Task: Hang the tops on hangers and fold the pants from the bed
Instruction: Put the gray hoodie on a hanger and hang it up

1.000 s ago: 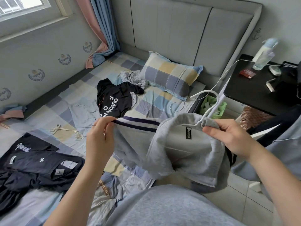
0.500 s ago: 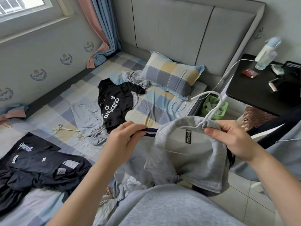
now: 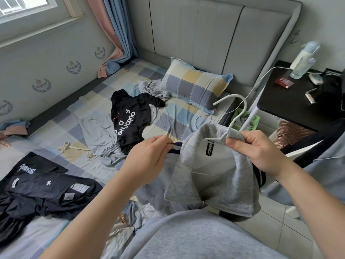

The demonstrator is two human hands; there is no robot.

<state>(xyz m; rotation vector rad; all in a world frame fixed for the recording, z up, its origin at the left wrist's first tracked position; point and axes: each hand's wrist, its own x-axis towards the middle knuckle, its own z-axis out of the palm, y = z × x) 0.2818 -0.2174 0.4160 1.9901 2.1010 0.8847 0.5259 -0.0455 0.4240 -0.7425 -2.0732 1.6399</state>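
We are hanging the grey zip sweatshirt, held up over the bed edge; our right hand clamps its collar and the white hanger, our left hand pinches the navy-striped hem. Next, we judge, the left shoulder must be drawn over the hanger's arm.

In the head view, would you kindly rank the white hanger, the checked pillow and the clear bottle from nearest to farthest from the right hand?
1. White hanger: gripped together with the grey top's collar in the right hand.
2. Checked pillow: on the bed by the headboard, up and left of that hand.
3. Clear bottle: on the black nightstand, far right, farthest.
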